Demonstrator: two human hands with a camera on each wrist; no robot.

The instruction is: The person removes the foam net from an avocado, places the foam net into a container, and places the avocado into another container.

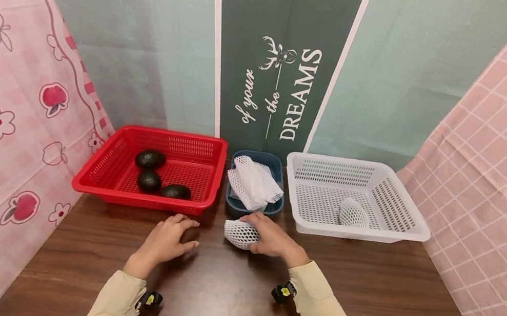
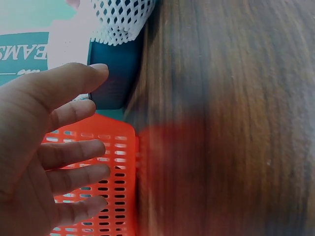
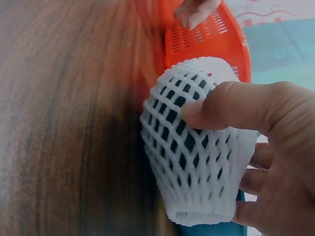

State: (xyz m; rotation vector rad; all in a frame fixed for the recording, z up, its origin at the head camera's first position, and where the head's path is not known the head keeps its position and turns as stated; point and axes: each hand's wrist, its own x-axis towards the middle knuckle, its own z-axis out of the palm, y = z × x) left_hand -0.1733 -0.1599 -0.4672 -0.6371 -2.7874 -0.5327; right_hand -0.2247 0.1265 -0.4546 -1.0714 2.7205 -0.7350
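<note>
Netting of tubular white foam (image 1: 240, 235) wraps a half-hidden dark object (image 3: 172, 116), probably an avocado, below the frame's centre. My right hand (image 1: 274, 238) grips both between thumb and fingers, presumably against slipping; my left hand (image 1: 165, 241), fingers spread, holds nothing near the red plastic basket (image 1: 138, 198).

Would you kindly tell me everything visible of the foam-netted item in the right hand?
The foam-netted item is a dark object inside a white mesh sleeve that looks like soft foam. Dark patches show through diamond-shaped gaps, and the sleeve narrows toward one rimmed end. The right hand holds it, thumb on one side, fingers on the other. In the head view it is just in front of the blue container; whether it touches the table is unclear.
</note>
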